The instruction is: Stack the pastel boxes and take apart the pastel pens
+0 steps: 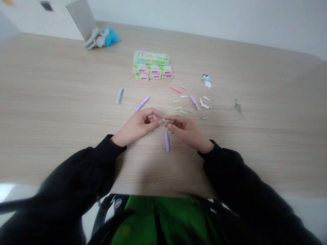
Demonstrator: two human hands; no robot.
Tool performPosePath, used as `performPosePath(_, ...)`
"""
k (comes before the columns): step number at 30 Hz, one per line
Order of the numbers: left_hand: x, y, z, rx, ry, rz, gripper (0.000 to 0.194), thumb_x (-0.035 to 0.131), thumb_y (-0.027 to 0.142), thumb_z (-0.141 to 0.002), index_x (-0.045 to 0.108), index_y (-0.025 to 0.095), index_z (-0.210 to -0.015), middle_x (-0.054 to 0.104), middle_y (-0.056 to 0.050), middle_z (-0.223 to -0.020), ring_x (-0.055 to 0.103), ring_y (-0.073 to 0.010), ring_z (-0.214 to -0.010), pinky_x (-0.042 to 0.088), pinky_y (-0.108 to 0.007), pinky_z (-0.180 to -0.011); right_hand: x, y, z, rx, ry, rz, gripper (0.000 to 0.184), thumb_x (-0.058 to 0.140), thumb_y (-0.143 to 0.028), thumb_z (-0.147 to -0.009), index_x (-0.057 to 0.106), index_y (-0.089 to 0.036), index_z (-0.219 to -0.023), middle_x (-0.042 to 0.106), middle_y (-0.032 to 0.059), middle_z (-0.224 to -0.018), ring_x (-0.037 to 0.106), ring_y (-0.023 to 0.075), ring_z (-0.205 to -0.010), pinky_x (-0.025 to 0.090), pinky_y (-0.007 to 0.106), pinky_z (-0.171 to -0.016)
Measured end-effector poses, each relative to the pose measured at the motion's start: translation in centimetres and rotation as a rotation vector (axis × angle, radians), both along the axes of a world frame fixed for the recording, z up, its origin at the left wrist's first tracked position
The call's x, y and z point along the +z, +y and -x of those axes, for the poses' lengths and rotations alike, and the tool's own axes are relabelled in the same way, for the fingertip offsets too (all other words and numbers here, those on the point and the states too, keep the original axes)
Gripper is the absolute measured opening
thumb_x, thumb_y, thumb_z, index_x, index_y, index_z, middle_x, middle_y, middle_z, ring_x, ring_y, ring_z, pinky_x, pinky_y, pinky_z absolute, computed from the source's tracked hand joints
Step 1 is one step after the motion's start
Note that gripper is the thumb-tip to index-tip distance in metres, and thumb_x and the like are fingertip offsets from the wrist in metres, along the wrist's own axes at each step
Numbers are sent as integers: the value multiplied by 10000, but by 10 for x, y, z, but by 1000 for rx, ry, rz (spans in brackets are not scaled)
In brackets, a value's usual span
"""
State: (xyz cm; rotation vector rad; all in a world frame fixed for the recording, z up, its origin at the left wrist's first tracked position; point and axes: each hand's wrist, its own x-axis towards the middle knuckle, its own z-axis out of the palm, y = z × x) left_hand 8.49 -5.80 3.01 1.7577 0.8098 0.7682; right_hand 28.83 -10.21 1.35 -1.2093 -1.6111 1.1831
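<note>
My left hand [140, 123] and my right hand [188, 132] meet fingertip to fingertip above the table. Between them is a small, pale, see-through piece [163, 120], pinched from both sides; blur and fingers hide its exact kind. Just below the fingertips lies a purple pen-like barrel [167, 141]. Beyond my left hand rests another slim purple tube [142, 103]. Past my right hand are scattered small parts, among them a thicker purple piece [195, 102], a coral stick [176, 89], green slivers [177, 108] and white pieces [205, 105].
Small pink-and-green boxes [153, 69] marked 5 are stacked at the back centre. A light-blue tube [120, 95] lies to the left. White pieces with a blue stick [207, 80] sit back right. A grey-and-blue soft bundle [103, 37] is by the upright panel [81, 18].
</note>
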Motion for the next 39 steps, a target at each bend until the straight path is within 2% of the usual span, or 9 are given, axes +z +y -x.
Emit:
performPosePath(3, 0, -3, -2, -29, 40, 6, 178, 674, 316, -851, 649, 140, -837, 523, 36, -617, 453, -92, -563, 345, -216, -537, -1, -1, 4, 51, 167, 101, 289, 679, -338, -838, 725, -169, -1068, 718, 39, -882, 619, 129, -741, 536, 310, -723)
performPosePath(7, -1, -5, -4, -24, 2, 19, 163, 672, 299, -846, 645, 138, -842, 582, 16, -645, 499, -99, -584, 371, -221, -553, -3, -1, 6, 26, 293, 175, 241, 765, -363, -768, 754, -170, -912, 688, 2, -760, 611, 109, -694, 535, 287, -711)
performPosePath(13, 0, -8, -6, 1, -80, 29, 118, 685, 249, -827, 635, 142, -834, 619, 9, -640, 544, -98, -570, 402, -217, -540, -1, -6, 10, 66, 444, 278, 237, 810, -371, -745, 770, -175, -872, 695, -3, -751, 605, 95, -681, 527, 274, -705)
performPosePath(17, 4, -12, -6, -64, -126, 62, 97, 675, 236, -853, 653, 142, -861, 680, -21, -713, 637, -129, -654, 489, -247, -616, 2, -9, 11, 100, 539, 358, 216, 814, -356, -752, 766, -164, -840, 705, 10, -782, 612, 88, -696, 510, 254, -695)
performPosePath(23, 6, -12, -4, -27, -66, -173, 74, 702, 223, -844, 757, 181, -870, 613, -18, -783, 584, -125, -712, 474, -261, -649, 6, -10, 11, 112, 654, 466, 179, 814, -304, -755, 769, -160, -850, 699, 6, -803, 604, 72, -703, 507, 229, -701)
performPosePath(28, 9, -10, -1, 0, -39, -160, 85, 720, 261, -835, 766, 194, -858, 638, -25, -791, 566, -128, -701, 458, -265, -641, 10, -11, 10, 101, 632, 472, 168, 809, -296, -756, 768, -169, -858, 705, 5, -815, 606, 76, -707, 520, 237, -709)
performPosePath(32, 9, -6, 2, 78, -66, -112, 145, 730, 310, -824, 757, 172, -861, 687, -38, -790, 594, -142, -720, 474, -265, -654, 11, -10, 7, 79, 557, 450, 193, 802, -333, -757, 757, -166, -843, 709, 13, -810, 602, 87, -693, 530, 262, -705)
performPosePath(35, 7, -4, 4, 134, -84, -57, 168, 751, 310, -799, 759, 161, -877, 697, -29, -739, 586, -125, -659, 473, -247, -619, 13, -7, 2, 42, 475, 362, 218, 789, -353, -764, 755, -161, -862, 710, 15, -795, 602, 91, -686, 526, 262, -687)
performPosePath(39, 8, -5, 3, 115, -98, 2, 180, 771, 307, -777, 759, 153, -869, 718, -30, -744, 594, -114, -614, 497, -245, -611, 16, -6, -2, 11, 247, 200, 199, 747, -356, -790, 751, -163, -837, 713, 18, -751, 599, 101, -656, 518, 263, -657)
